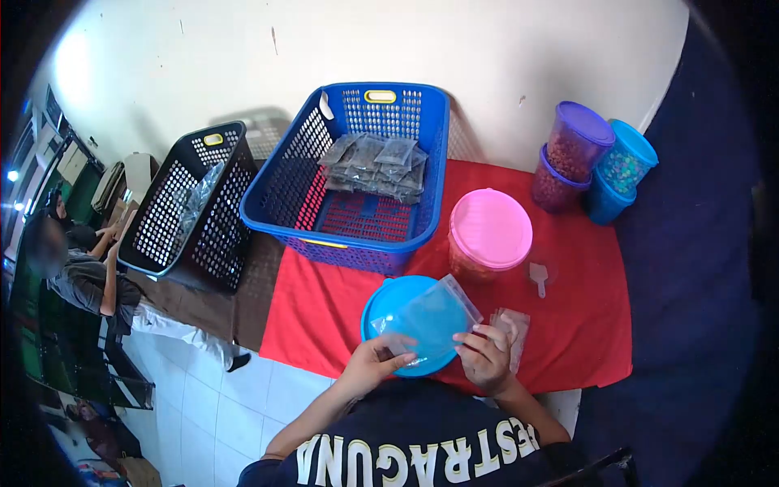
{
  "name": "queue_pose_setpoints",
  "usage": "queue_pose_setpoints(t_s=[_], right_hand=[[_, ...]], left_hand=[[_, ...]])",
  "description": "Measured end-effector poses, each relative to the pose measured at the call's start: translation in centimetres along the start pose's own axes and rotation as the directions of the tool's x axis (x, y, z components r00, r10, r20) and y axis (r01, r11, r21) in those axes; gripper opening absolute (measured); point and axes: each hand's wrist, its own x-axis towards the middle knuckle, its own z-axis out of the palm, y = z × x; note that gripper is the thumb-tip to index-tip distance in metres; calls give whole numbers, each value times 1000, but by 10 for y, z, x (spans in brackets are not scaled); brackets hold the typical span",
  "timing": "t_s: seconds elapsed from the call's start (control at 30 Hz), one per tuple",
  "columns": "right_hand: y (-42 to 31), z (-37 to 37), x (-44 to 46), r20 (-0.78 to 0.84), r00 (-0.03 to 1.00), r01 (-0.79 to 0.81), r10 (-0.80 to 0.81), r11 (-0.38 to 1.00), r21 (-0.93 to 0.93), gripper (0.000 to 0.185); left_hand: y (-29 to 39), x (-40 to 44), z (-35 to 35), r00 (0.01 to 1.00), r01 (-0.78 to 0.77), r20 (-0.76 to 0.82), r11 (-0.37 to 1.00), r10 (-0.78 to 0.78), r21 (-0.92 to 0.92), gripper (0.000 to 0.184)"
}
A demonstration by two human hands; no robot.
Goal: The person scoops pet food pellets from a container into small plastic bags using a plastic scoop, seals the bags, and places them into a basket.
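A clear plastic bag (434, 312) is stretched between my two hands, flat and see-through. My left hand (375, 363) is closed on its lower left end, and my right hand (487, 355) pinches its right edge. Right under the bag stands a tub with a light blue lid (381, 304), seen partly through the plastic. Several more clear bags (519, 333) lie on the red cloth just beyond my right hand, partly hidden by it. A small white scoop (538, 277) lies a little farther off, beside a pink-lidded tub (490, 230).
A blue basket (264, 223) holds several filled packets (377, 166). Left of it stands a black basket (235, 191) with clear plastic inside. Purple-lidded (586, 123) and blue-lidded (629, 142) tubs are stacked at the right of the red cloth (588, 325). A person (93, 280) is at far left.
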Motion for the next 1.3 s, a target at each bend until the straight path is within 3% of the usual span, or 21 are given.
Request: queue_pose_setpoints(t_s=[0.03, 0.1, 0.17, 0.2, 0.23, 0.27, 0.3, 0.33, 0.37, 0.4, 0.43, 0.57, 0.63, 0.77, 0.83, 0.93, 1.0, 1.1, 1.2, 1.3], right_hand=[[-1, 1, -1, 15, 1000, 3, -3, 1000, 23, 14], [-1, 3, 2, 26, 1000, 4, -6, 999, 45, 14], [0, 6, 8, -72, 983, -142, 167, 954, 263, 27], [3, 11, 9, -70, 983, -147, 170, 954, 262, 27], [7, 20, 9, -77, 877, -373, 475, 771, 516, 34], [11, 24, 10, 4, 688, -503, 726, 472, 724, 41], [15, 16, 13, 277, 606, -662, 745, 280, 695, 41], [22, 17, 7, 276, 603, -664, 749, 278, 694, 41], [28, 19, 4, 560, 524, -671, 642, -94, 736, 39], [32, 20, 4, 776, 469, -635, 422, -448, 629, 38], [29, 18, 4, 806, 446, -626, 388, -509, 591, 34], [33, 16, 2, 784, 470, -712, 405, -352, 608, 19], [29, 6, 13, 674, 539, -588, 506, -347, 731, 18], [21, 3, 21, 613, 494, -553, 616, -322, 769, 15], [21, 8, 17, 552, 513, -595, 658, -192, 781, 14], [17, 9, 18, 536, 518, -588, 667, -178, 789, 14], [18, 9, 17, 534, 515, -589, 671, -176, 789, 14], [20, 12, 15, 529, 514, -593, 675, -166, 788, 14], [21, 17, 11, 538, 521, -603, 663, -159, 781, 12], [18, 20, 10, 568, 506, -616, 649, -190, 765, 10]], left_hand=[[-5, 0, -1, 1000, 7, -4, 1000, -7, -3, 26], [-14, 3, -4, 985, -160, -43, 979, 166, 125, 24], [-10, 4, -4, 981, -182, -38, 975, 188, 126, 23], [-7, 3, -3, 977, -204, -34, 971, 209, 124, 22], [-5, 2, -4, 978, -200, -34, 972, 206, 123, 22], [-3, 0, -6, 985, -172, 18, 975, 171, 140, 22], [-2, -2, -7, 989, -144, 69, 977, 134, 158, 21], [-2, -3, -7, 989, -141, 73, 977, 130, 158, 21], [-2, -4, -6, 981, -168, 125, 976, 151, 137, 22], [-2, -3, -6, 969, -197, 177, 974, 175, 115, 23], [-4, -1, -5, 967, -200, 180, 973, 177, 117, 23], [-7, 4, -7, 990, -126, 80, 984, 117, 128, 28], [-5, 4, -7, 997, -63, 53, 989, 56, 134, 29], [-4, 3, -7, 995, -87, 64, 993, 82, 74, 28], [-6, 6, -9, 997, -59, 53, 995, 55, 81, 27], [-10, 11, -10, 994, -88, 68, 987, 80, 131, 24], [-16, 11, -11, 989, -148, 29, 934, 147, 324, 24], [-9, 9, -8, 983, -185, 55, 913, 178, 364, 25], [-16, 7, -10, 974, -218, 122, 935, 191, 280, 25], [-13, 4, -6, 974, -227, 78, 947, 214, 229, 24]])
